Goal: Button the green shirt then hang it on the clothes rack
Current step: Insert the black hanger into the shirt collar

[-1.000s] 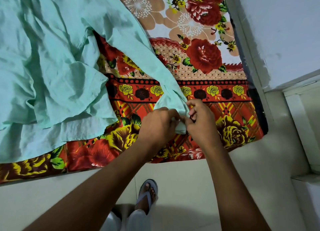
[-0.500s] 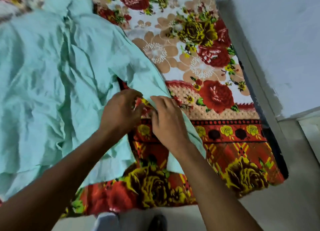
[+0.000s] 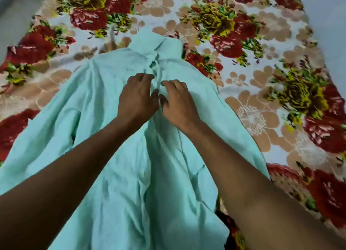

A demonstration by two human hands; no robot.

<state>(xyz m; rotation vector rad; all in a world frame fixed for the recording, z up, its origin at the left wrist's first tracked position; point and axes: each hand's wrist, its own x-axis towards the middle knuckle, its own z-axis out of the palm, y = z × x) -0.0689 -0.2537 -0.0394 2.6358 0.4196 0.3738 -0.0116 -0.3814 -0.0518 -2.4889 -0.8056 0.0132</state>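
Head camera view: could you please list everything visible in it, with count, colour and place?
green shirt: one, pale mint green, spread front up on the bedspread, collar at the far end, hem toward the camera.
bedspread: one, white ground with red, yellow and tan flowers, under the shirt and filling most of the view.
wall: pale grey, top right corner; another pale strip shows at the top left.
left hand: one, on the shirt's chest just left of the front placket, fingers bent down onto the cloth.
right hand: one, on the chest just right of the placket, fingers bent onto the cloth; whether either hand pinches the cloth or a button cannot be told.
forearms: two, bare, reaching in from the bottom corners.
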